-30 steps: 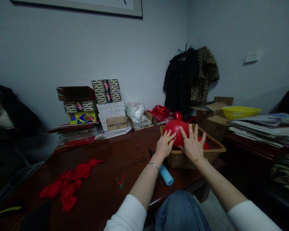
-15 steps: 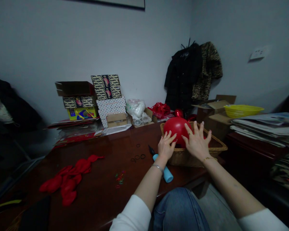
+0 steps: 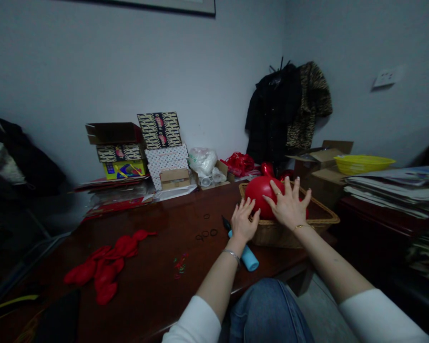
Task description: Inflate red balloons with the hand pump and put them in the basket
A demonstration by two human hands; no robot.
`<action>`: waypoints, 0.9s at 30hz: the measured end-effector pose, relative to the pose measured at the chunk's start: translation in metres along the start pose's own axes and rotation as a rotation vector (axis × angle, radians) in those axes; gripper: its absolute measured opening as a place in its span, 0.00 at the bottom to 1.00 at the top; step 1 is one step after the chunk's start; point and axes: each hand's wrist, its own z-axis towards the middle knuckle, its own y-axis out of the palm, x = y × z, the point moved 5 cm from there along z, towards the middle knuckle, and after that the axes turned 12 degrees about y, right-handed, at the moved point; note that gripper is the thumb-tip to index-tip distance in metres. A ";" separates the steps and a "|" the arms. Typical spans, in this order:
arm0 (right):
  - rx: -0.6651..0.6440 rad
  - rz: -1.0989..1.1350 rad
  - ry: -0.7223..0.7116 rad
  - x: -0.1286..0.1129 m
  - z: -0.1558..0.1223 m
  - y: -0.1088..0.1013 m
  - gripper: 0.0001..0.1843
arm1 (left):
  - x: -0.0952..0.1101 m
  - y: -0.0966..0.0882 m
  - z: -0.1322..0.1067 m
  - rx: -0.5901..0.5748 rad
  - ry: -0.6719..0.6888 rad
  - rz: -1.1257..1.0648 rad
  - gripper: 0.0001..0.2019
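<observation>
Seating the red balloon point(image 3: 262, 196) in the wicker basket point(image 3: 320, 220)

Both my grips, left point(image 3: 243, 223) and right point(image 3: 289, 207), rest wide and flat; I press gently, fingers spread.

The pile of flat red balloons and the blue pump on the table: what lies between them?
In the head view, small coloured rubber bands lie on the dark wooden table between the flat red balloons and the blue pump.

It looks like a small office room, with a big dark brown wooden desk point(image 3: 153, 267), patterned cardboard boxes point(image 3: 160, 143) stacked along its far edge, and dark coats point(image 3: 286, 109) hanging in the corner.
</observation>
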 end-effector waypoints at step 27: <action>0.089 0.145 -0.167 -0.082 -0.037 -0.029 0.37 | -0.047 -0.090 -0.038 -0.116 -0.143 0.357 0.30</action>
